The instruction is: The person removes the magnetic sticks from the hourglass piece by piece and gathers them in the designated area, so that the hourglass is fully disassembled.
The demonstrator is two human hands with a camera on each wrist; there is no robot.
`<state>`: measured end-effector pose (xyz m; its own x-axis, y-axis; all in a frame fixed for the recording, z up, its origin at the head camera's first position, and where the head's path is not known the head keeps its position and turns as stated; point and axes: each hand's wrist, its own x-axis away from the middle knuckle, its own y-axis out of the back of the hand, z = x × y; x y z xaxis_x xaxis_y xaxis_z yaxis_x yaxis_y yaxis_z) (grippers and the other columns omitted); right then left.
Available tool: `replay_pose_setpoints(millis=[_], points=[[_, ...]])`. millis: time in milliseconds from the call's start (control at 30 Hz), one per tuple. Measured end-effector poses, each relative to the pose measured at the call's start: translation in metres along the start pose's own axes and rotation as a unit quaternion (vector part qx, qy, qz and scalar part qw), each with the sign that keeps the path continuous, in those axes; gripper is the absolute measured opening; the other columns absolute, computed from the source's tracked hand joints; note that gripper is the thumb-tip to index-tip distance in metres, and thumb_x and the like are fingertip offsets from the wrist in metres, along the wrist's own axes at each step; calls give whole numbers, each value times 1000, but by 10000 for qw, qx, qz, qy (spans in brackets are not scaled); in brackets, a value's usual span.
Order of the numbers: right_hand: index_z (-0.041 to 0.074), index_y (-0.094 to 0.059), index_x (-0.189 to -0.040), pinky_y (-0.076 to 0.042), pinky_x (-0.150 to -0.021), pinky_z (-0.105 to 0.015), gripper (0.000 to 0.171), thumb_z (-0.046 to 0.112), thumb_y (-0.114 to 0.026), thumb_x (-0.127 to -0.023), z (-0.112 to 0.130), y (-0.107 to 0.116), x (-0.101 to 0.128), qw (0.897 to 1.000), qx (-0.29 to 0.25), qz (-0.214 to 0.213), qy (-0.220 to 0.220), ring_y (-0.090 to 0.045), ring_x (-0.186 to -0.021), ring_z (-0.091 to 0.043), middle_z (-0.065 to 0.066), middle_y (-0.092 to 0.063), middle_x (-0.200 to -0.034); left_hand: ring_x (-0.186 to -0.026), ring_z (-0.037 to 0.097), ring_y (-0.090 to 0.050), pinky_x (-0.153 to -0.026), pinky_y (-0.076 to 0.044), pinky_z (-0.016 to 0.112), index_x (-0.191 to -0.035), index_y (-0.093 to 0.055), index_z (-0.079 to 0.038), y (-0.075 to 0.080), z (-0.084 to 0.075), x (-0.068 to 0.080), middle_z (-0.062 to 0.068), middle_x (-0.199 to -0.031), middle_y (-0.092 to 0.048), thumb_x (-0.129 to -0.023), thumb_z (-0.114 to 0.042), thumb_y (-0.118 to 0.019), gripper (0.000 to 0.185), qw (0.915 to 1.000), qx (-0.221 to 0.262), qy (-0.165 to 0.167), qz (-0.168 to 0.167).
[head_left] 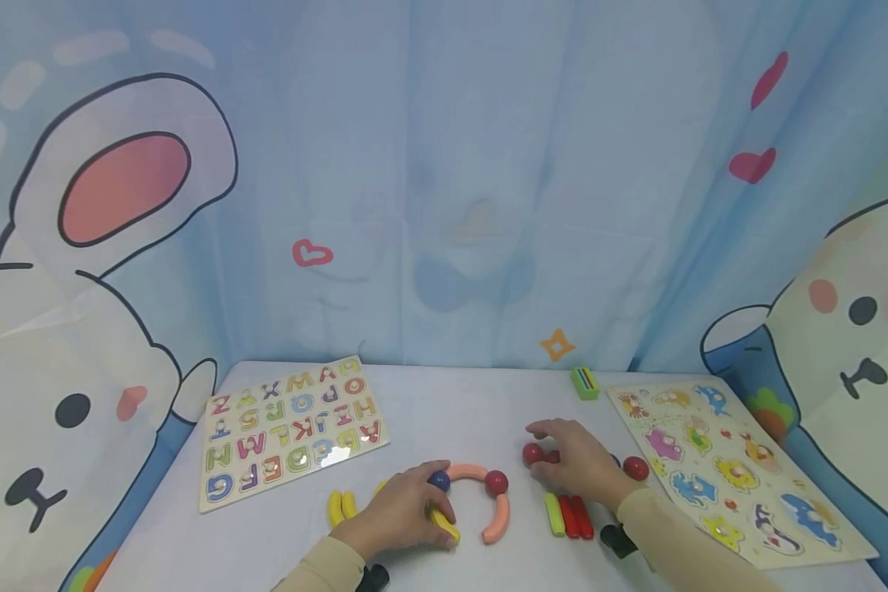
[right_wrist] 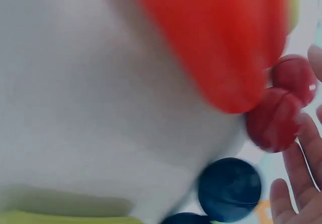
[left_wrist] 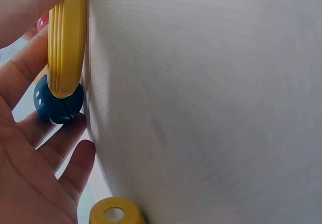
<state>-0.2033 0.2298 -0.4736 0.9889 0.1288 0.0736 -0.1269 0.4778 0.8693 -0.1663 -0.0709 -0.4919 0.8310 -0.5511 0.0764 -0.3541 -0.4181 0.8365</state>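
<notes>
Now left hand [head_left: 395,514] grips yellow rod [left_wrist: 66,38]; right hand [head_left: 577,462] touches red balls [head_left: 538,454].

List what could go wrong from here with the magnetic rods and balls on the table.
1. The left hand grips a yellow rod touching the blue ball; tugging may break the arc of orange rods and the red ball.
2. The loose red balls under the right hand might roll away if nudged.
3. The right sleeve lies near the animal puzzle board and may shift it.

Head view overlooks table [head_left: 444,395], wrist views close-up.
</notes>
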Motion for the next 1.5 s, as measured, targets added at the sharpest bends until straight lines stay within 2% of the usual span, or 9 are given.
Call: replay_pose_setpoints(millis=[67, 200, 300, 467, 667, 833, 967, 1167, 1500], points=[[21, -61, -134, -56, -88, -44, 61, 22, -87, -79, 10, 2, 5, 9999, 65, -114, 106, -58, -110, -21, -4, -57, -131, -137, 31, -42, -110, -35, 52, -79, -71, -43, 1, 0, 1, -2, -153, -42, -66, -49, -89, 23, 10000, 15, 6, 6], [23, -63, -131, -56, -87, -40, 57, 21, -86, -79, 35, 3, 15, 9984, 192, -75, 531, -59, -104, -18, 0, -59, -126, -137, 31, -42, -110, -35, 53, -79, -71, -42, 3, 1, 1, -1, -153, -42, -66, -48, -90, 24, 10000, 69, 41, 39], [23, -63, -130, -58, -78, -33, 57, 23, -87, -78, 51, -3, 20, 9953, 274, 319, 875, -60, -94, -14, 3, -59, -124, -136, 31, -43, -109, -36, 53, -80, -71, -41, 4, 2, 2, -1, -153, -42, -66, -48, -90, 24, 10000, 71, 44, 44], [21, -61, -134, -56, -69, -33, 63, 29, -86, -78, 61, -16, 25, 9882, 417, 1052, 1033, -56, -81, -10, -1, -56, -131, -135, 32, -44, -107, -39, 52, -91, -74, -38, 5, 3, 4, 1, -154, -41, -66, -50, -89, 32, 10000, -39, -27, -18], [20, -60, -134, -56, -81, -45, 66, 34, -87, -76, 61, -26, 27, 9868, 436, 1175, 1021, -59, -92, -13, -4, -58, -131, -131, 27, -49, -103, -44, 47, -114, -72, -31, 4, 5, 12, 4, -153, -41, -68, -52, -87, 52, 9984, -185, -160, -518], [20, -59, -136, -53, -89, -52, 68, 37, -86, -76, 58, -29, 28, 9879, 376, 1198, 906, -58, -97, -17, -4, -59, -129, -98, 11, -55, -81, -51, 32, -122, -69, -31, 9, 3, 18, -5, -122, -53, -73, -47, -86, 55, 9951, -138, 20, -980], [21, -58, -137, -52, -91, -54, 67, 36, -86, -77, 56, -29, 28, 9891, 227, 1255, 741, -58, -104, -19, -3, -58, -129, -81, 5, -49, -68, -47, 25, -120, -71, -31, 10, 3, 19, -11, -102, -52, -74, -48, -85, 50, 9972, -69, 100, -739], [23, -57, -137, -49, -93, -56, 68, 37, -86, -78, 56, -29, 28, 9885, 87, 1322, 729, -58, -111, -24, -2, -58, -129, -80, 5, -48, -70, -47, 26, -116, -73, -35, 6, 4, 15, -12, -100, -51, -71, -54, -84, 50, 9995, -97, 218, -207], [23, -57, -138, -50, -93, -56, 69, 36, -86, -77, 57, -27, 28, 9880, -27, 1363, 725, -58, -109, -22, -1, -59, -128, -69, 8, -46, -62, -43, 25, -102, -75, -23, 0, -5, 12, -8, -87, -49, -60, -52, -91, 54, 9982, -144, 258, -524]])
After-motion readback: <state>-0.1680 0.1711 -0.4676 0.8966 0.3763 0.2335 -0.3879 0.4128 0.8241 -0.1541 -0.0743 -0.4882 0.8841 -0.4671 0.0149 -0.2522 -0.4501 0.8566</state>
